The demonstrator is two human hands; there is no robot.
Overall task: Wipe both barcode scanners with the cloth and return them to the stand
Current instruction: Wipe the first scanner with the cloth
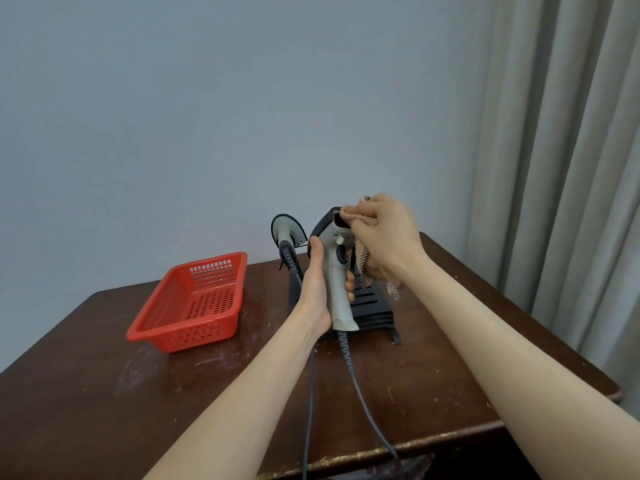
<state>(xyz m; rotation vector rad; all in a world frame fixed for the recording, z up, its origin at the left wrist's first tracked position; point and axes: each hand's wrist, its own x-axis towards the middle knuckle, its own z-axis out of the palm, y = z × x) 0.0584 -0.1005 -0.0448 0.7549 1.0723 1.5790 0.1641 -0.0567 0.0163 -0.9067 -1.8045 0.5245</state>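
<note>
Forearms (242, 393) lay over the table (104, 393) before the stand (372, 306), where the second scanner (287, 230) sat. I saw the left hand (317, 289) gripping the first scanner (337, 292), the right hand (384, 233) pinching the cloth (349, 215) on its window, mid-wipe; next, I judged, its handle.

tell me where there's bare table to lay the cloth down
Widest bare patch: near-left table, in front of the red basket, left of the left arm. A smaller one lies between the cables and the right arm. Crowded: around the stand, with the docked scanner, the held scanner, left hand, right hand and cloth.
</note>
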